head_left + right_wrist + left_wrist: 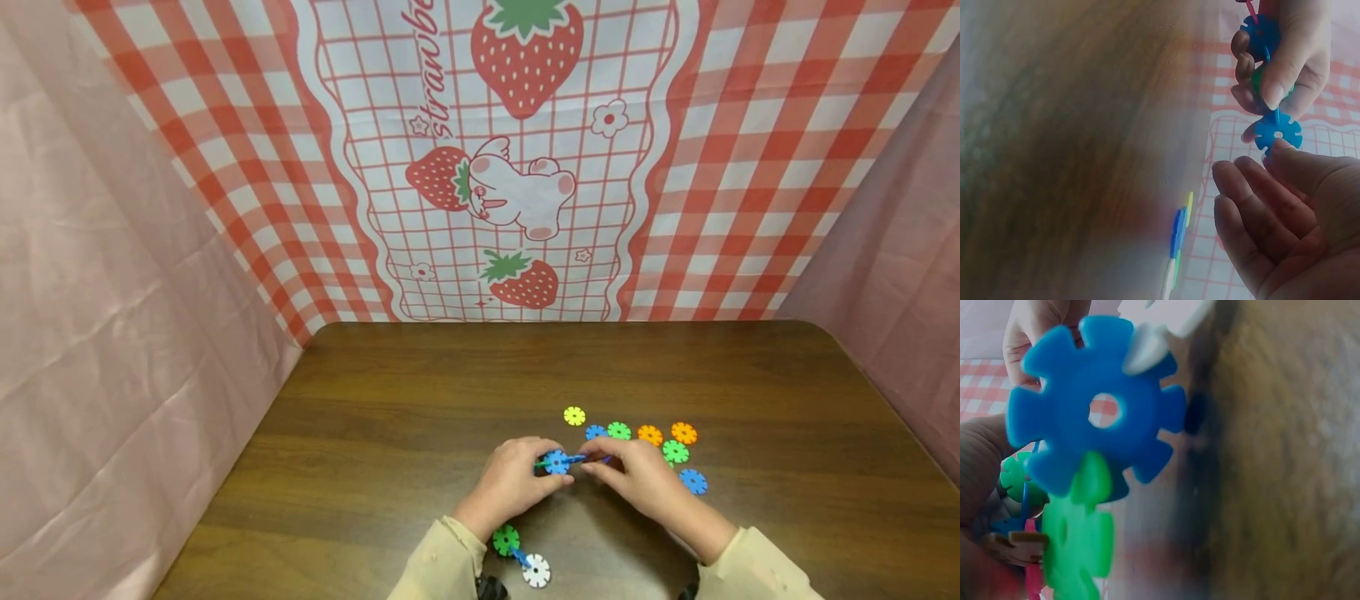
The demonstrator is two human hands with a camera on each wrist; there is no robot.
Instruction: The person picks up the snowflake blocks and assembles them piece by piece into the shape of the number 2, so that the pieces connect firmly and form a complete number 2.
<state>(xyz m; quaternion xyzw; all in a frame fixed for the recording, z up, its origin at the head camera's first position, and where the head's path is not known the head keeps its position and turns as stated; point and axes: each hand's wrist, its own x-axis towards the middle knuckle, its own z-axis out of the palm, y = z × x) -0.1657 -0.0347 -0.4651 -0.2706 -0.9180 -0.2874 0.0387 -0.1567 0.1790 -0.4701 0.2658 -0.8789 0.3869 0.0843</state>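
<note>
Notched plastic discs are joined into a chain. My left hand grips the chain near a blue disc; in the right wrist view its thumb and fingers close round a green disc, mostly hidden. My right hand pinches the end blue disc at its lower edge, thumb in front, other fingers loosely bent. By the left wrist, a green disc, a blue disc and a white disc are linked. Pink and brown pieces show beside the left hand.
Loose discs lie on the wooden table beyond and beside the right hand: yellow, orange, green and blue among them. A checked strawberry cloth hangs behind the table's far edge.
</note>
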